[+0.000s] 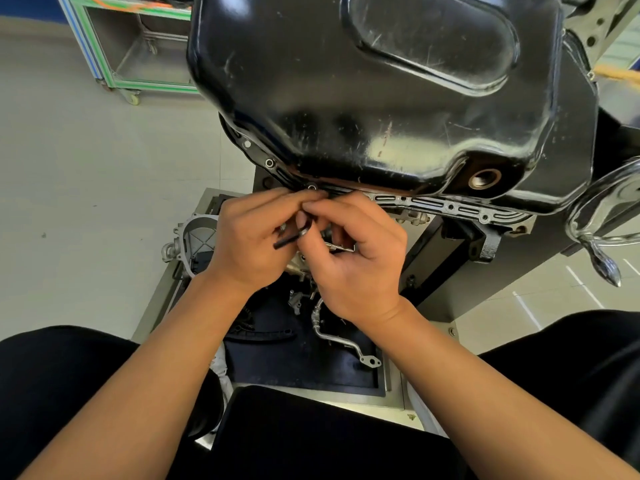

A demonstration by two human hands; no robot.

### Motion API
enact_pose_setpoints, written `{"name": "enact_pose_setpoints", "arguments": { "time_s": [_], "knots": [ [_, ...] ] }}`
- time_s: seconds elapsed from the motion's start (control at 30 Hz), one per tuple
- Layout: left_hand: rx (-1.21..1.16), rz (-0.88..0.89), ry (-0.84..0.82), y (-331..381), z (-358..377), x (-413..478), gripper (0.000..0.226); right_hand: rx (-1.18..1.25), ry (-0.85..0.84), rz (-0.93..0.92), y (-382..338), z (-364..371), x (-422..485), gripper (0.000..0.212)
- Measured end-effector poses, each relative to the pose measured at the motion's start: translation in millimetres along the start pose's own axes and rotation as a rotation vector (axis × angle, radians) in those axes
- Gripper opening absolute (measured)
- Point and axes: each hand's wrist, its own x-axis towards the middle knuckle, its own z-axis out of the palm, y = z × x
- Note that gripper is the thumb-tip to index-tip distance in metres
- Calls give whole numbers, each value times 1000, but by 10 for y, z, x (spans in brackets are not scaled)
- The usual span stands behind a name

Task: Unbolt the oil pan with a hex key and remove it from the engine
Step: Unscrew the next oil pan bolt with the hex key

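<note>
Head view: oil pan looks like stiff pressed steel, judged heavy, its glossy paint likely slippery; best gripped by the flange rim, two sides. Pan sits just above both hands. Left hand and right hand pinch the hex key, fingertips touching the flange beside a bolt

The oil pan bulges out over its flange, so the bolt line can be reached only from the near, lower side. The left hand and right hand crowd one spot there, touching, with the hex key held where they meet. To their right the flange lies uncovered up to the chrome handle, which crosses its end. Below, a silver housing and a bent pipe clutter the tray. The floor to the left is open.
</note>
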Motion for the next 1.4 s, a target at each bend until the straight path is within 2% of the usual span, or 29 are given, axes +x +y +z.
{"name": "enact_pose_setpoints", "arguments": {
  "time_s": [0.1, 0.2, 0.33, 0.47, 0.6, 0.73, 1.0, 1.17, 1.3, 1.33, 1.4],
  "knots": [
    [81, -32, 72, 2, 20, 13, 6, -10, 0, 0, -16, 9, -11, 18],
    [49, -44, 116, 8, 47, 40, 3, -3, 9, -3, -4, 2, -17, 17],
    [13, 12, 29, 1, 13, 21, 17, -21, 18, -11, 24, -17, -4, 17],
    [29, -32, 38, -5, 14, 16, 3, -12, 7, 4, 14, -5, -2, 16],
    [25, -65, 93, 1, 36, 35, 4, 6, 10, 0, -18, -6, -6, 15],
    [1, 9, -5, -5, 17, 4, 22, -4, 8, 7, -12, -18, 10, 13],
    [116, -33, 85, 40, 26, 49, 5, 2, -1, -39, -28, -20, -11, 17],
    [71, 54, 8, 8, 10, 35, 19, 19, 0, -40, 13, -44, 4, 16],
    [95, 38, 49, 21, 36, 21, 12, 2, 4, -29, 15, -44, -6, 15],
    [86, 14, 79, 39, 45, 28, 15, 1, 4, -30, 11, -45, -12, 15],
    [49, -26, 105, 70, 51, 53, 38, 5, -1, -33, 8, -42, -23, 15]
  ]
}}
